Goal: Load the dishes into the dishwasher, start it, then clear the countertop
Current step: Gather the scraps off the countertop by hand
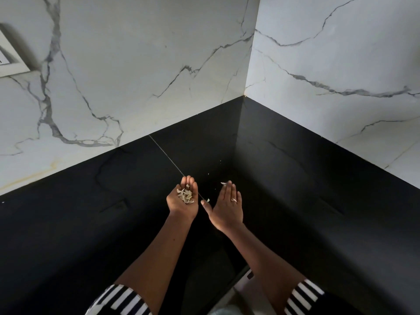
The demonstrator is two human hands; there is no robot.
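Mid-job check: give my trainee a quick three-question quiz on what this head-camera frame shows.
1. True or false: the left hand is cupped palm up with pale scraps lying in it.
2. Pick one: the right hand is A) gripping a sponge; B) flat with straight fingers, a ring on one of them; C) clenched in a fist.
3. Fill the blank: a few loose bits lie near the right hand on the black ____.

Key: 1 true; 2 B; 3 countertop.
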